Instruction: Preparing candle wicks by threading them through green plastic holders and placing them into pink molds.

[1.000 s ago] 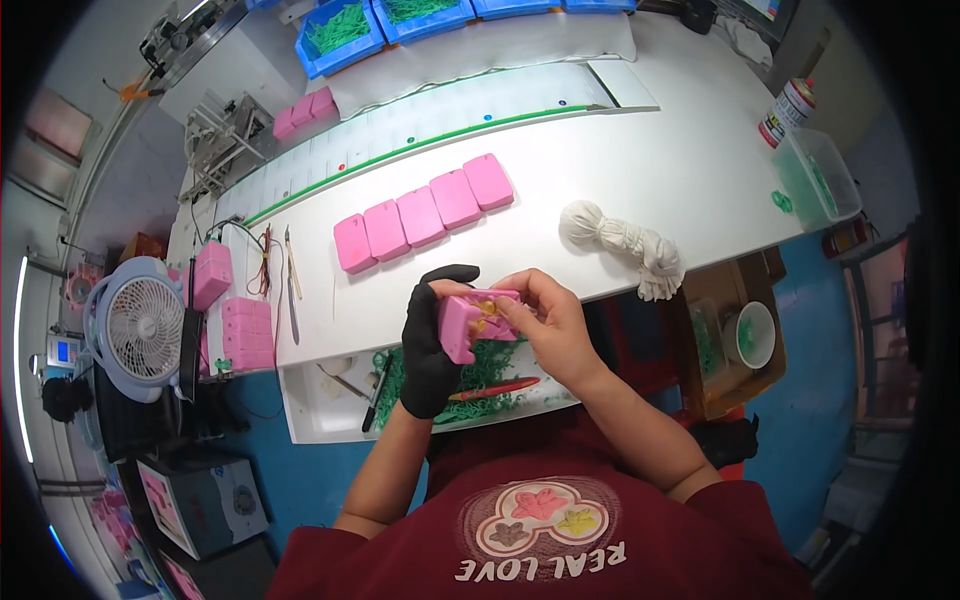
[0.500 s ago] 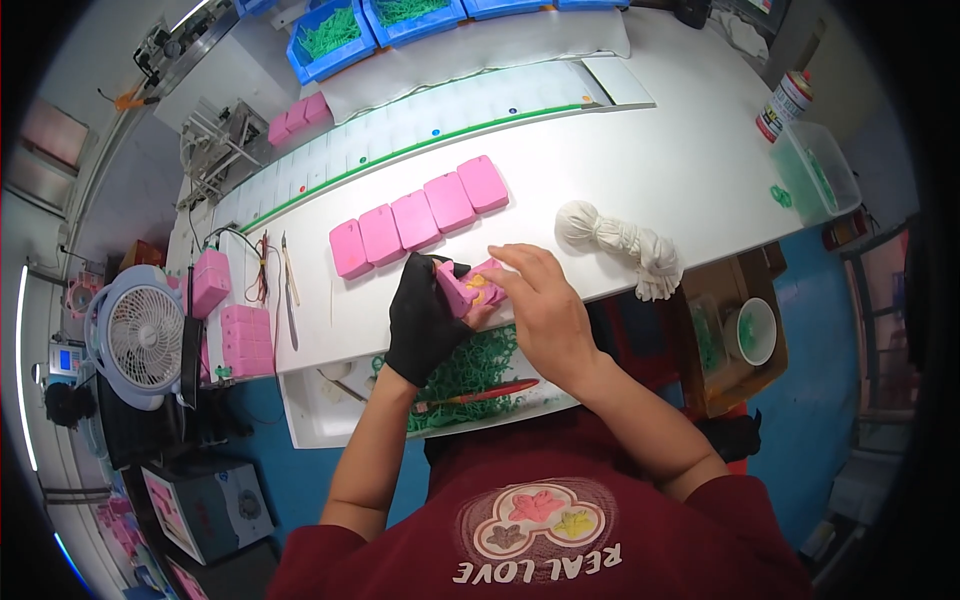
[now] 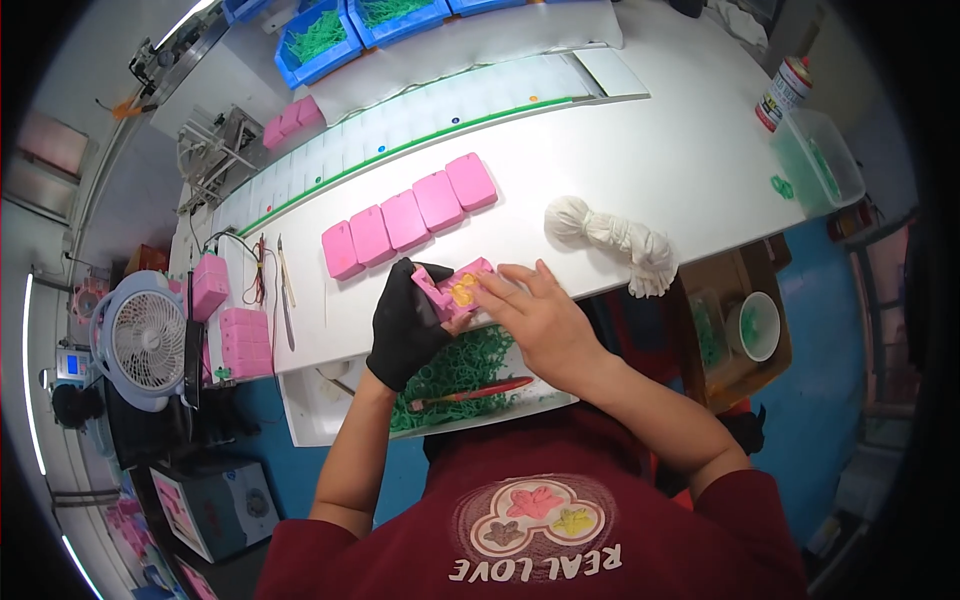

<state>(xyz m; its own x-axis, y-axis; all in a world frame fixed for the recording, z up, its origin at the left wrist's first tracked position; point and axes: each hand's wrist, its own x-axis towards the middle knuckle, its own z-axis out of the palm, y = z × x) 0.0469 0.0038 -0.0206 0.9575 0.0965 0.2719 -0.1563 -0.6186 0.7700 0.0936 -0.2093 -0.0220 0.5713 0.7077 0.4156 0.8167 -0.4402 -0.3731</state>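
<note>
My left hand (image 3: 408, 325), in a black glove with bare fingertips, is closed round a small pink mold (image 3: 437, 290) at the table's front edge. Its hollow upper side faces up and shows a yellow inside (image 3: 463, 290). Bare, my right hand (image 3: 550, 325) reaches in from the right, its fingertips bent onto the mold's right side and the yellow part; one finger stands apart. Whether anything small is between those fingertips is hidden. Just beyond my hands several pink blocks (image 3: 404, 220) lie side by side in a slanting row on the white table (image 3: 520, 240).
Below my hands, an open drawer (image 3: 312, 420) holds green curly scraps (image 3: 470, 365) and a red-handled tool (image 3: 490, 390). A bundled white cloth (image 3: 610, 235) lies right. Tweezers (image 3: 287, 272), pink blocks (image 3: 245, 340) and a fan (image 3: 148, 340) are left; a spray can (image 3: 782, 95) stands far right.
Both hands have shifted slightly left with the mold, which now tilts so more of its yellow inside shows. My right fingers have moved from above its edge down against it.
</note>
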